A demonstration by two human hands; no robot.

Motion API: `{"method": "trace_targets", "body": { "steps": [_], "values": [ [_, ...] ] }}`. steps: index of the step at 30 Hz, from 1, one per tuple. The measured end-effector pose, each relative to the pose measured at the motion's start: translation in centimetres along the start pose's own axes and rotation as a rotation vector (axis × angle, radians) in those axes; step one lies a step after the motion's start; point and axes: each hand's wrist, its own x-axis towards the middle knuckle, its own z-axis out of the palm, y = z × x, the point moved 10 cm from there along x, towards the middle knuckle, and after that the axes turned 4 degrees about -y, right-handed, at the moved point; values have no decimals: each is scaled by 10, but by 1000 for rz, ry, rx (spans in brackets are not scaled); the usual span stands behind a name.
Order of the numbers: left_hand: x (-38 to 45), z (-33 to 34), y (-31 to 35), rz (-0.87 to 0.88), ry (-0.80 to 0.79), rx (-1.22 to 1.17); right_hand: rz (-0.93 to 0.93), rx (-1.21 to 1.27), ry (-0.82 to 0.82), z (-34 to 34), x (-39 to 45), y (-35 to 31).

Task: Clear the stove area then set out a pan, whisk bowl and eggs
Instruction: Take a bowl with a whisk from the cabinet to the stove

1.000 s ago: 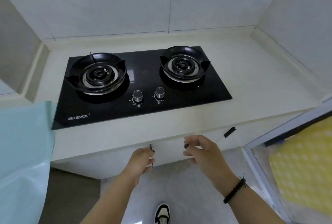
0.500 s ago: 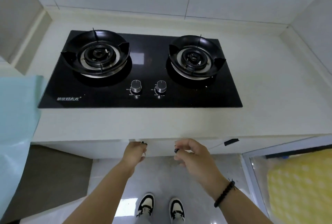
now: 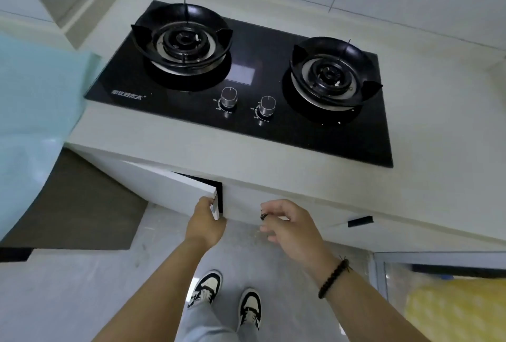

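Note:
A black two-burner gas stove (image 3: 262,128) is set into the pale counter, with nothing on either burner. Below it, the left cabinet door (image 3: 169,191) stands slightly ajar, showing a dark gap at its free edge. My left hand (image 3: 205,221) grips that door's edge and handle. My right hand (image 3: 290,224) is at the small black handle of the right cabinet door (image 3: 243,204), fingers curled around it; that door is flush and closed. No pan, whisk bowl or eggs are in view.
A light blue sheet (image 3: 32,111) hangs at the left by the counter's end. Another black handle (image 3: 360,221) sits further right under the counter. A glass-fronted door with a yellow panel (image 3: 454,308) is at lower right. My feet stand on the grey floor below.
The left cabinet door has swung out a little under my left hand. The view has shifted and tilted, with the stove now up and to the right.

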Motion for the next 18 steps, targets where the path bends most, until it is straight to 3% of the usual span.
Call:
{"method": "trace_targets", "body": {
  "steps": [5, 11, 18],
  "values": [
    [-30, -10, -34, 18, 98, 63, -39, -74, -106, 37, 0, 0],
    [-53, -18, -66, 30, 108, 32, -88, -111, -234, 95, 13, -15],
    [-76, -32, -104, 62, 33, -10, 111, 16, -413, 171, 16, 6]
  ]
}}
